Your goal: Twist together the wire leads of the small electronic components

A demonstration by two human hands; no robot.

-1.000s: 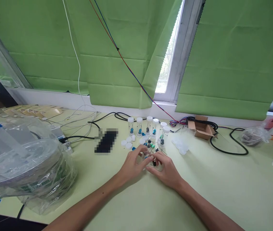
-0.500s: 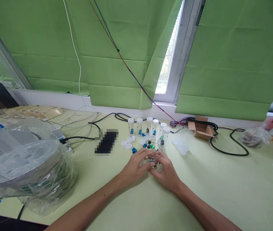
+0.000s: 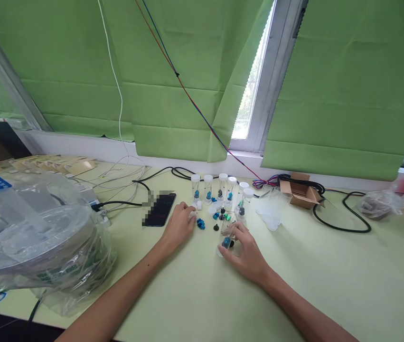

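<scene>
My right hand point(image 3: 248, 254) is closed around a small clear tube point(image 3: 226, 241) with a blue part and thin wires inside. The tube is upright or slightly tilted; the fingers partly cover it. My left hand point(image 3: 179, 223) lies farther left, fingers curled down over the loose caps, with a white cap point(image 3: 192, 215) at its fingertips. Between the hands are blue parts point(image 3: 201, 223), a black part point(image 3: 216, 227) and a green part point(image 3: 227, 216). Several white-capped clear tubes point(image 3: 208, 187) stand behind, holding similar parts.
A black phone point(image 3: 160, 210) lies left of my left hand. Farther left sits a large plastic-wrapped reel point(image 3: 45, 242). Clear plastic pieces point(image 3: 269, 213), an open cardboard box point(image 3: 298, 194) and black cable point(image 3: 344, 230) lie to the right. Wires run along the back.
My left hand has left the right hand and moved left to the loose white caps. My right hand stays in place, and the tube with the blue part now shows in it.
</scene>
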